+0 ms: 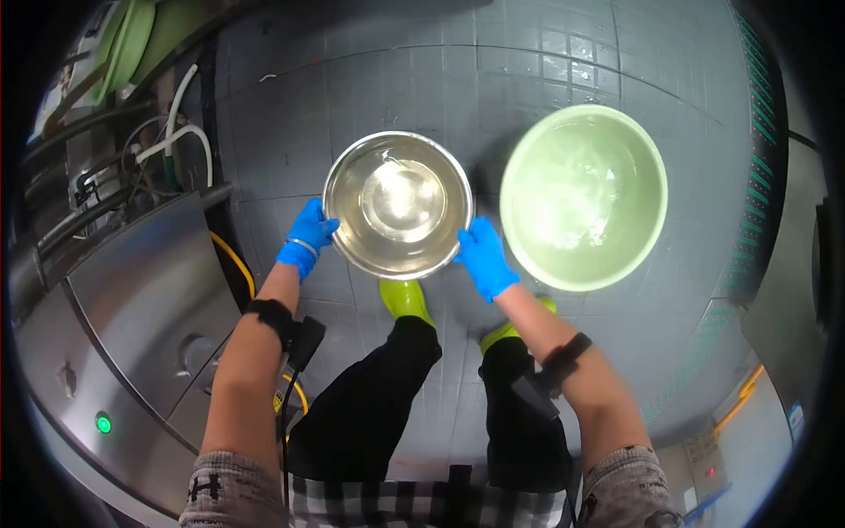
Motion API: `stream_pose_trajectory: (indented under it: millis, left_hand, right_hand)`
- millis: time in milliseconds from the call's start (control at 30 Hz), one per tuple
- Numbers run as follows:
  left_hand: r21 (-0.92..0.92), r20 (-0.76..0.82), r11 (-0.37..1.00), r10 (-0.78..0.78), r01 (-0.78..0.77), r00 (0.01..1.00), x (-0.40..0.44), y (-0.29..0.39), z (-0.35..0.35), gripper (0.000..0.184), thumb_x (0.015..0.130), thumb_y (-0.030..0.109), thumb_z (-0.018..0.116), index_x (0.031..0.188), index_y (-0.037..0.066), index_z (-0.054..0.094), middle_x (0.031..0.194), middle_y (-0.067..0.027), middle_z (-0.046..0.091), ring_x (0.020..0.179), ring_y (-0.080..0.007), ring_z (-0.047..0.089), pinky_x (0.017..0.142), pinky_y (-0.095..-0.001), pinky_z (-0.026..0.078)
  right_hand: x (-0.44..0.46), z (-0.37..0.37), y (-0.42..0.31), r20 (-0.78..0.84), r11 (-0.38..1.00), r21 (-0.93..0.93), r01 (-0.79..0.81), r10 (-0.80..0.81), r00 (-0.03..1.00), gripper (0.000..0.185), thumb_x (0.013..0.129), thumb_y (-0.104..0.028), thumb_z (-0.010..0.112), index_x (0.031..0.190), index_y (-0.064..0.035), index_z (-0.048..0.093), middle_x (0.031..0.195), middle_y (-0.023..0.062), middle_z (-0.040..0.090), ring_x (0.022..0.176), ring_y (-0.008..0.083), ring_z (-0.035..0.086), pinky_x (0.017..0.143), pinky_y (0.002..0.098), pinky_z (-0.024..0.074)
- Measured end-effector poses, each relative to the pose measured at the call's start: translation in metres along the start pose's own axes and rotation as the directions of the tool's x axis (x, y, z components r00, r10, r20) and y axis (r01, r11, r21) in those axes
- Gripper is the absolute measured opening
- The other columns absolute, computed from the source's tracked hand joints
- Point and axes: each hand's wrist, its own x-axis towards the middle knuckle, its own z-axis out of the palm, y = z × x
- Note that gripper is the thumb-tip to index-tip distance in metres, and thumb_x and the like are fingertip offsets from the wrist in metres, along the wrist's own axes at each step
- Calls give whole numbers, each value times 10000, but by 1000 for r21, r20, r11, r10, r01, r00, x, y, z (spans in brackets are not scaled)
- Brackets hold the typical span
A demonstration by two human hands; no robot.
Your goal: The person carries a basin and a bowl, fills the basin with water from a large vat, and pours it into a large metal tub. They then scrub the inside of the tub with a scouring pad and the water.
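Note:
A round stainless steel bowl is held level in front of me over the floor, and its shiny inside shows what may be a little water. My left hand, in a blue glove, grips the bowl's left rim. On the right rim my right hand, gloved in blue too, has its fingers closed on the edge; its fingertips are partly hidden beneath. Just right of the bowl stands a large pale green basin on the floor, with clear rippling water inside. The two vessels are apart.
Grey tiles make up the wet floor. A stainless steel machine with a green-lit button stands at left, with a white hose and yellow cable near it. Green-patterned matting runs along the right.

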Motion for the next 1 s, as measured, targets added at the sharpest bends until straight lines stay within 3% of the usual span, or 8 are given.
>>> stream_pose_trajectory:
  millis: [33,200,300,367,467,633,900,1000]
  left_hand:
    - [72,-10,997,10,-9,1000,-13,11,0,322,705,8,527,1009,54,431,841,-65,532,710,-158,538,598,-288,472]
    - [36,152,999,17,-23,988,-81,76,14,315,696,9,535,995,40,441,836,-55,536,756,-145,535,613,-278,470]
    - [-14,196,1000,0,3,981,-96,92,36,307,654,-8,540,949,30,467,819,-45,537,730,-135,531,602,-257,455]
    - [-171,242,980,138,-98,960,-89,82,49,302,605,-33,521,899,28,494,798,-42,537,679,-130,523,582,-237,437]
    - [-174,251,981,124,-81,960,-95,95,77,315,572,-44,498,879,28,505,777,-37,533,645,-126,512,567,-222,420]
    - [-125,272,992,69,-36,960,-108,121,111,297,573,-43,497,860,30,509,740,-34,525,634,-123,506,547,-220,415]
    - [88,237,991,80,-104,968,-105,132,121,235,571,-20,495,796,46,501,664,-10,493,540,-92,459,463,-209,373]
    - [130,246,989,41,-75,968,-103,129,115,317,549,-67,477,854,17,499,751,-38,525,661,-129,502,591,-226,411]
  right_hand:
    - [-12,-2,-6,13,997,47,-61,60,998,67,788,-64,457,850,-41,464,719,36,485,650,103,464,578,272,449]
    - [-64,-31,-25,6,991,130,-40,40,999,64,798,-80,457,856,-59,473,713,17,476,634,77,467,528,247,457]
    - [-95,-51,-45,-55,981,175,-87,98,994,82,800,-89,457,872,-58,482,725,17,484,631,83,476,523,247,461]
    - [-109,-64,-49,-98,973,204,-108,130,987,95,802,-95,457,882,-54,488,729,19,489,630,86,480,517,245,460]
    - [-117,-85,-40,-162,983,147,-110,134,978,117,805,-99,452,898,-49,502,705,25,501,590,89,484,487,242,444]
    - [-119,-108,-32,-188,976,150,-159,186,965,137,806,-143,452,888,-54,518,620,19,500,493,97,462,433,236,399]
    - [-120,-109,-31,-149,947,178,-267,295,944,148,803,-164,451,879,-53,512,654,33,523,528,101,482,463,235,397]
    - [-118,-103,-26,-158,948,146,-284,306,939,153,801,-169,447,886,-61,514,666,38,540,531,110,499,449,246,405]
